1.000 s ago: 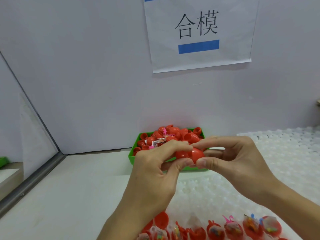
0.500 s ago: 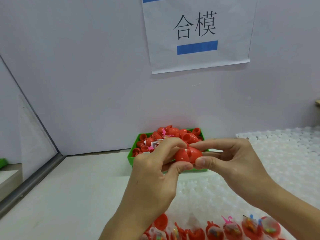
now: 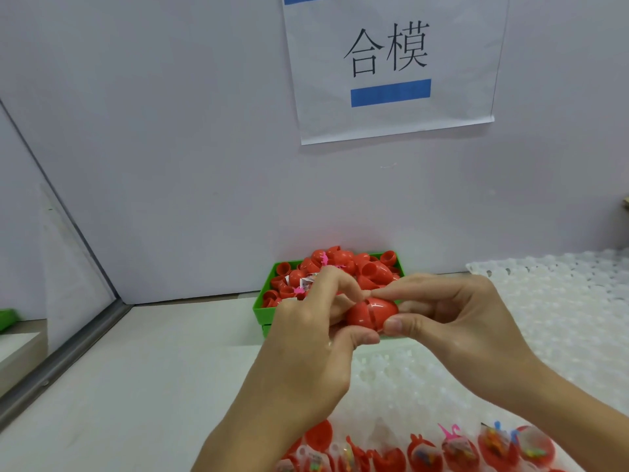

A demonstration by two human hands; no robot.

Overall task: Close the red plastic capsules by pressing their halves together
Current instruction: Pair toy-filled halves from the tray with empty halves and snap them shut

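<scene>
A red plastic capsule is held in the air between both hands, its two halves joined with a dark seam showing across the middle. My left hand pinches its left half between thumb and fingers. My right hand pinches the right half, thumb below and forefinger on top. Behind the hands a green bin is heaped with loose red capsule halves. Along the bottom edge stands a row of open red halves with small toys in them.
A white bumpy tray covers the table's right side and holds the filled halves. The white table surface lies to the left. A wall with a paper sign stands close behind, and a metal-edged side panel runs along the left.
The two halves have come closer together into one egg shape with only a seam showing. Both hands stayed in nearly the same place in front of the green bin.
</scene>
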